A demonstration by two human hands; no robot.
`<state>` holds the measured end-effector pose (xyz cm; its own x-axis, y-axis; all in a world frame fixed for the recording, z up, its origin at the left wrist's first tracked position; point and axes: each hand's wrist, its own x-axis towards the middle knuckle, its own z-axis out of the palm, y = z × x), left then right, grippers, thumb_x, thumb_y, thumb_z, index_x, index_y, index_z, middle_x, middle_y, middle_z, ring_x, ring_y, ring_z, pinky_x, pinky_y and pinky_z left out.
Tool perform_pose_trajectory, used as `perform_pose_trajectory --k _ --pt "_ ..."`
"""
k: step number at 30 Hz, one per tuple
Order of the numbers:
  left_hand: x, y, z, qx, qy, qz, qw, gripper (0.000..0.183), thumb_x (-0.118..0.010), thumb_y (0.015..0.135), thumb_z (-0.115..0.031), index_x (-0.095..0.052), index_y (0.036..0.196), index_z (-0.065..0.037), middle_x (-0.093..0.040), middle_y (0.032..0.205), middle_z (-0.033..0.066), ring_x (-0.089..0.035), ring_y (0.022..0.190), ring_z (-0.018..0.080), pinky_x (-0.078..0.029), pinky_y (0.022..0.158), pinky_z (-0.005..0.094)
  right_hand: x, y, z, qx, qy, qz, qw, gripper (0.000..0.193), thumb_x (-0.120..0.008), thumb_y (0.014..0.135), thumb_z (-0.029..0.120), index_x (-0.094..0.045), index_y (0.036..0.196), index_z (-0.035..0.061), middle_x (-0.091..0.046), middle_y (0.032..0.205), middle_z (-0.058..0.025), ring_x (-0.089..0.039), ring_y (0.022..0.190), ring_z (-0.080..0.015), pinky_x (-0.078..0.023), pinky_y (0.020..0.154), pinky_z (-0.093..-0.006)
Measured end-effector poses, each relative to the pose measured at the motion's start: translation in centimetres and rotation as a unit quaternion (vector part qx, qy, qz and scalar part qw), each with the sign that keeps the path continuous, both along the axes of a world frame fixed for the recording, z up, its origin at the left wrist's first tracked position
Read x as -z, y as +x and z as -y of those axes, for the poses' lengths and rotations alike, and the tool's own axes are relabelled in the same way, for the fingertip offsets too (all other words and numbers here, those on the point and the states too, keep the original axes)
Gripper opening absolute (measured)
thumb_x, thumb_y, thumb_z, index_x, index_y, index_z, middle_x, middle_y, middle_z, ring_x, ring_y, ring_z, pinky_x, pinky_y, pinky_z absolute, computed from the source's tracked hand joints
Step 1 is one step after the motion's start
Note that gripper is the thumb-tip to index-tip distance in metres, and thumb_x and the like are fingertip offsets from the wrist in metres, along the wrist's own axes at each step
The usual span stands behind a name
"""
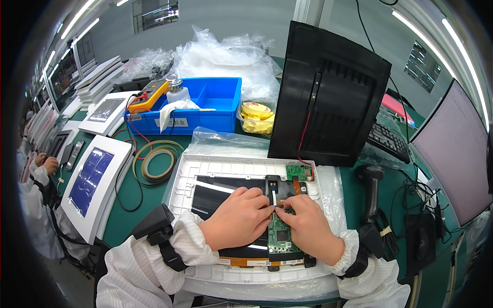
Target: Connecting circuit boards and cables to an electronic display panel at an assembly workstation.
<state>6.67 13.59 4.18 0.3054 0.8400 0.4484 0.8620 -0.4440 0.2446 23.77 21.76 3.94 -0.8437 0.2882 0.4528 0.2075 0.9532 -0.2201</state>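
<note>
A white plastic housing (179,187), seemingly of a display device, lies face down in front of me, holding a dark panel (215,191) and a long green circuit board (280,246). Over the board's upper part runs a narrow white flat cable (274,197). My left hand (240,218) comes from the left with curled fingers, its fingertips pressed on the lower end of the cable. From the other side my right hand (312,228) meets it there, thumb and index finger closed at the same spot. The fingertips hide the connector itself. A smaller green board (299,172) sits at the upper right corner.
Behind the housing stands a black back cover (328,97), joined by a red wire. A blue bin (215,110), tape rolls (154,163) and white framed panels (92,179) lie left; a scanner (371,192), keyboard (387,141) and monitor (454,149) right. Another person's hands (47,163) show far left.
</note>
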Motion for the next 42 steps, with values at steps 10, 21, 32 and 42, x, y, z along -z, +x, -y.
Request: perform_pose_trajectory --k 10,21,32,42 --pt "-0.2 -0.1 -0.1 -0.020 -0.038 -0.016 0.999 0.018 -0.058 0.071 -0.011 -0.060 0.086 -0.001 -0.055 0.087 0.0079 -0.049 0.090 0.0238 -0.038 0.080 0.0341 0.4 -0.3 -0.3 0.006 -0.037 -0.038 0.999 0.027 -0.056 0.061 -0.004 -0.062 0.087 -0.0008 -0.051 0.084 -0.0099 -0.049 0.082 -0.0261 -0.042 0.069 -0.0344" --pt "-5.3 -9.6 3.8 -0.241 0.081 0.082 0.964 0.008 -0.060 0.070 -0.005 -0.061 0.077 -0.001 -0.061 0.078 0.0098 -0.053 0.081 0.0264 -0.043 0.073 0.0351 0.6 -0.2 -0.6 -0.012 -0.062 -0.038 0.997 0.026 -0.054 0.058 -0.009 -0.063 0.081 -0.0009 -0.052 0.083 -0.0117 -0.049 0.084 -0.0275 -0.041 0.072 -0.0346" --pt "0.0 -16.1 4.0 -0.335 0.030 -0.002 0.942 0.012 -0.060 0.068 -0.003 -0.062 0.080 -0.005 -0.058 0.077 0.0083 -0.050 0.081 0.0271 -0.041 0.075 0.0357 -0.2 -0.2 -0.2 -0.002 -0.115 -0.047 0.992 0.023 -0.054 0.061 -0.009 -0.063 0.080 -0.0017 -0.052 0.082 -0.0114 -0.048 0.083 -0.0268 -0.041 0.074 -0.0340" --pt "0.5 -19.2 -1.9 -0.331 0.012 -0.292 0.897 0.009 -0.059 0.064 -0.013 -0.066 0.069 -0.016 -0.055 0.073 0.0008 -0.050 0.082 0.0189 -0.039 0.068 0.0327 -0.2 0.2 0.0 0.010 -0.128 -0.039 0.991 0.020 -0.053 0.063 -0.008 -0.062 0.080 -0.0017 -0.052 0.084 -0.0123 -0.049 0.084 -0.0271 -0.042 0.074 -0.0335"
